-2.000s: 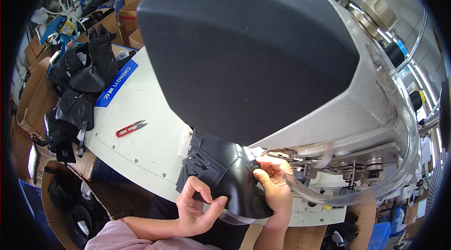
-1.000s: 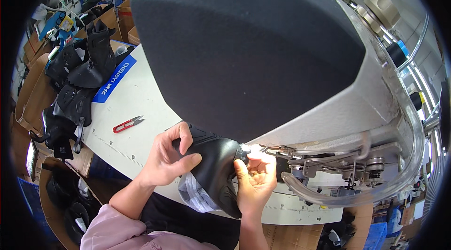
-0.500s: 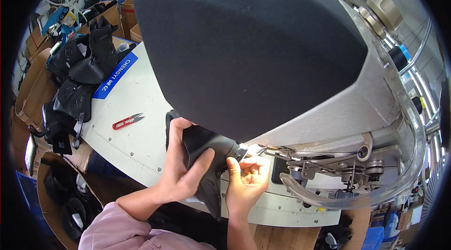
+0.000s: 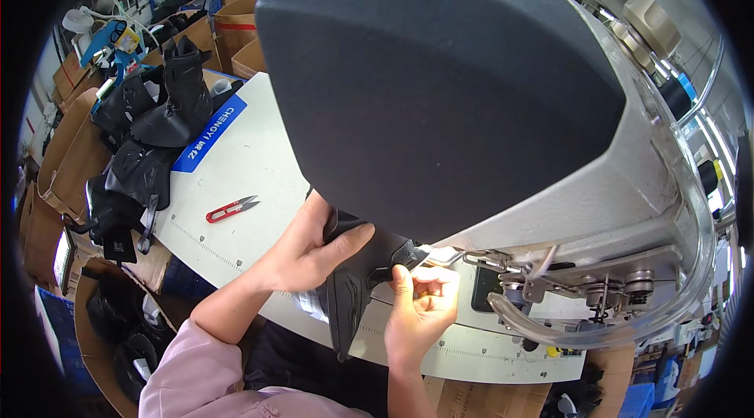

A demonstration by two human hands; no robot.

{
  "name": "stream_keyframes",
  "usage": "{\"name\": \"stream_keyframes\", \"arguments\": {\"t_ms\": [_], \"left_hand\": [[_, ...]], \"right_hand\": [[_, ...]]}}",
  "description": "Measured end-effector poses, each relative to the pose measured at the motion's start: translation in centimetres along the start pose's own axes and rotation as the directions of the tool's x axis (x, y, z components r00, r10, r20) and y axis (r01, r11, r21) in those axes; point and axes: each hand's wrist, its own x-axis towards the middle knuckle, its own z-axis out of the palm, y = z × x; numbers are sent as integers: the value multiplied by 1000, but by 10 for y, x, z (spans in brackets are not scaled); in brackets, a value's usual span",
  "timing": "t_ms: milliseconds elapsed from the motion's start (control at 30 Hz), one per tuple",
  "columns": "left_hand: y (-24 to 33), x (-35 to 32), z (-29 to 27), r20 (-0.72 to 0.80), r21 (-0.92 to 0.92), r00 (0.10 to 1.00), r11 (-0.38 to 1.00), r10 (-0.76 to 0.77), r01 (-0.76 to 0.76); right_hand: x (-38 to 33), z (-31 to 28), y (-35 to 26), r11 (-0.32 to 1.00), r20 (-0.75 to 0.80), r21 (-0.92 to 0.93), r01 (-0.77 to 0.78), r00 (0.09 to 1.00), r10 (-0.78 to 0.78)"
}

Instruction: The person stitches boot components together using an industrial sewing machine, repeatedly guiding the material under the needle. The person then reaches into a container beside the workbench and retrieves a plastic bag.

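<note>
A black boot upper (image 4: 345,310) lies under the dark head of a sewing machine (image 4: 440,104), its pointed lower part hanging toward me past the table's near edge. My left hand (image 4: 309,251) is closed around its left side, thumb on top; the fingertips are hidden behind the machine head. With thumb and bent fingers, my right hand (image 4: 424,304) pinches a short black strap (image 4: 402,256) of the upper, close to the lit stitching area. The needle itself is out of sight behind the machine head.
Red-handled thread snips (image 4: 229,210) lie on the white table (image 4: 271,159). More black boot uppers (image 4: 174,108) are heaped at its left end. Cardboard boxes (image 4: 106,367) holding black pieces stand at left. A clear curved tube (image 4: 581,335) and metal winding parts (image 4: 601,284) are at right.
My left hand has slid farther under the machine head, and the boot upper has turned with it. My right hand keeps its pinch near the stitching area. The whole view has shifted slightly.
</note>
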Motion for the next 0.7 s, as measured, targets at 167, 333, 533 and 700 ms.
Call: {"name": "stream_keyframes", "arguments": {"t_ms": [167, 333, 533, 700], "left_hand": [[-17, 16, -19, 174, -232, 984, 970, -28, 68], [-19, 15, -13, 103, -228, 994, 973, -22, 45], [-20, 19, -17, 148, -221, 989, 974, -23, 56], [-17, 19, -16, 133, -204, 991, 979, 18, 9]], "right_hand": [[-3, 5, 3, 998, 23, 36, 42, 999, -43], [2, -2, 10, 1000, 51, 9, 26, 998, -26], [1, 8, -8, 999, 17, 32, -1, 1000, 1], [2, 6, -3, 999, 8, 39, 12, 1000, -12]]}}
